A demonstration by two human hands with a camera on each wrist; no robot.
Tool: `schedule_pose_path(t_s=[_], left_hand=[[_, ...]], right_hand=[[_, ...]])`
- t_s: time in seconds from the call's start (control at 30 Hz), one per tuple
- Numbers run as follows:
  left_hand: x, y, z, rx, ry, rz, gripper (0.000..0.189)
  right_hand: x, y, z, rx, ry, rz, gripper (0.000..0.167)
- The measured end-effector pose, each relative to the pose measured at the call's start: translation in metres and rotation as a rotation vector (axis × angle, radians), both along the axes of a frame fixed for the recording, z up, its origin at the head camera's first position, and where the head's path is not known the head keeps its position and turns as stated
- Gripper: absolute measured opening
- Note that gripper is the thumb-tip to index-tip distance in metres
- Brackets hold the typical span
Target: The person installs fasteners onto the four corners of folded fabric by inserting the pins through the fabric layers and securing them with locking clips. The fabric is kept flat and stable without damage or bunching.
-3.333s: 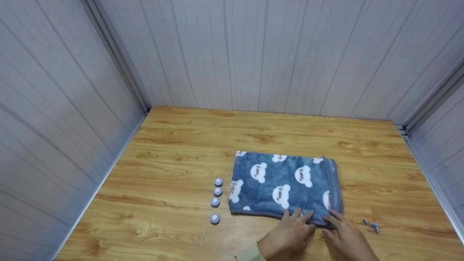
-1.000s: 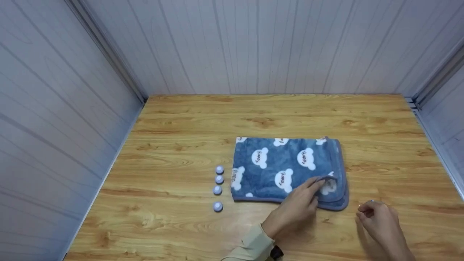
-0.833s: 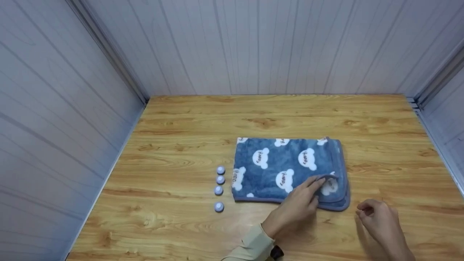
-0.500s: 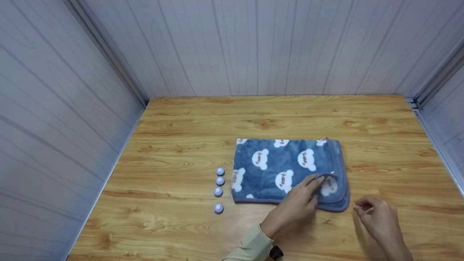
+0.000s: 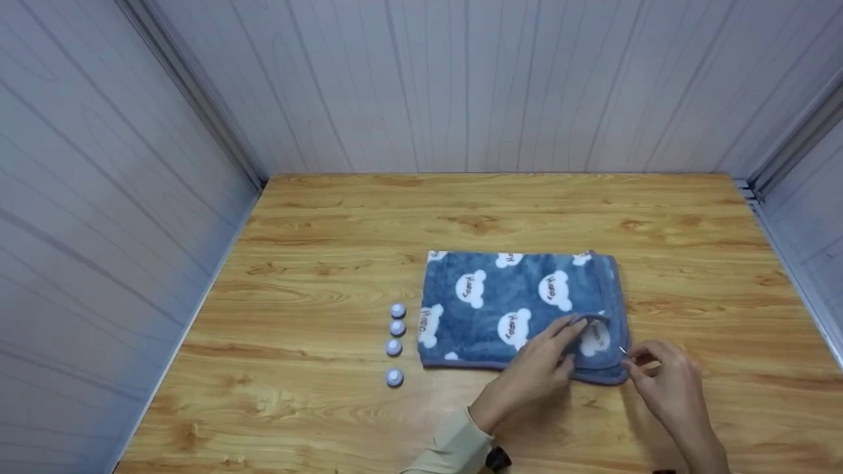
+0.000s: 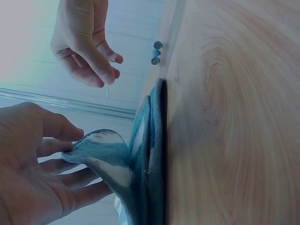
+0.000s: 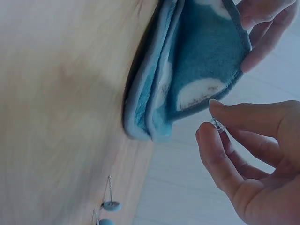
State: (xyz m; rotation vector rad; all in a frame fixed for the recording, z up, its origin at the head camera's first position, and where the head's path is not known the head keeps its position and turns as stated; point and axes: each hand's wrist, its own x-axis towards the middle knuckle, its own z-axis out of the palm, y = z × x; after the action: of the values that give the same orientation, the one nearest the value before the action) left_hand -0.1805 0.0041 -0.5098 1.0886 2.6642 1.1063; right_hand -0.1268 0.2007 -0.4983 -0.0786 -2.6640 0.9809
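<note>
A folded blue fleece blanket (image 5: 494,303) with white bear heads and grey edging lies on the table. My left hand (image 5: 530,375) pinches the near right corner of its top layer; the raised flap (image 6: 105,150) stands above the lower layers in the left wrist view. To its right, my right hand (image 5: 668,378) pinches a small pin (image 7: 217,124) between thumb and index finger. The thin metal shaft (image 6: 107,91) points down, apart from the flap in the left wrist view. Most of the pin's head is hidden by the fingers.
Several pale lilac round caps (image 5: 394,347) stand in a column left of the blanket. More pins (image 7: 111,205) with blue-grey round heads lie on the wooden table (image 5: 296,263) beyond the right hand. White panel walls (image 5: 421,85) enclose the table's back and sides.
Since half a second ago, my right hand has moved left and forward to the blanket's right edge, the pin shaft now showing. The left hand, previously flat on the blanket, keeps its corner lifted.
</note>
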Motion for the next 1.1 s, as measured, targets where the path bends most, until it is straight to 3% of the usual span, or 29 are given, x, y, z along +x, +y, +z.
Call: schedule_pose_path(t_s=[0.2, 0.47, 0.7, 0.83, 1.1], left_hand=[[-0.001, -0.002, 0.002, 0.010, 0.019, -0.016, 0.060], [0.000, -0.003, 0.003, -0.023, 0.041, -0.048, 0.062], [-0.001, -0.002, 0.003, -0.029, 0.051, -0.079, 0.063], [-0.002, -0.002, 0.002, -0.032, 0.045, -0.091, 0.061], [0.000, -0.003, 0.001, -0.049, 0.099, -0.097, 0.060]], right_hand=[[-0.006, -0.007, 0.002, -0.042, 0.006, 0.003, 0.019], [-0.011, -0.015, 0.001, -0.053, 0.101, 0.011, 0.020], [-0.017, -0.023, -0.002, -0.049, 0.080, 0.013, 0.019], [-0.021, -0.026, -0.005, -0.034, 0.121, 0.031, 0.022], [-0.028, -0.031, -0.009, -0.046, 0.185, 0.037, 0.024]])
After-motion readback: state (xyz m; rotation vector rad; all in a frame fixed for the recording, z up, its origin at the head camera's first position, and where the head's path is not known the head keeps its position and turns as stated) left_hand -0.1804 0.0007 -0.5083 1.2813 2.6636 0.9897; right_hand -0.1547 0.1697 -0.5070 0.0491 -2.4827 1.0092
